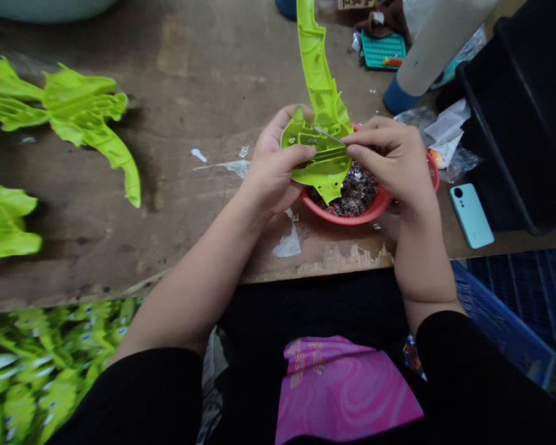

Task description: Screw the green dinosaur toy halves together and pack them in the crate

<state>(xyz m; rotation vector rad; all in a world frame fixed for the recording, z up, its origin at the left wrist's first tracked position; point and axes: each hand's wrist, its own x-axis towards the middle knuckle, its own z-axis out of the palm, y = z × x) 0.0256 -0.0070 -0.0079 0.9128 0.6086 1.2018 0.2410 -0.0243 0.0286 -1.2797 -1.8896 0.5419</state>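
Observation:
My left hand (pixel 271 164) grips a lime-green plastic shell (pixel 322 105) with a long curved neck that rises toward the top of the view. Thumb and fingers wrap its round lower body. My right hand (pixel 391 157) pinches a thin metal strip (pixel 328 136) and presses it onto the inner side of the shell. Both hands hover just over a red bowl (pixel 352 216) filled with small dark metal pieces.
More lime-green shells (pixel 81 114) lie on the worn wooden table (pixel 199 74) at the left, and a heap of them (pixel 41 364) sits below its edge. A light-blue phone (pixel 470 216), a black bin (pixel 528 117), a teal tray (pixel 383 49) and a blue crate (pixel 505 321) stand to the right.

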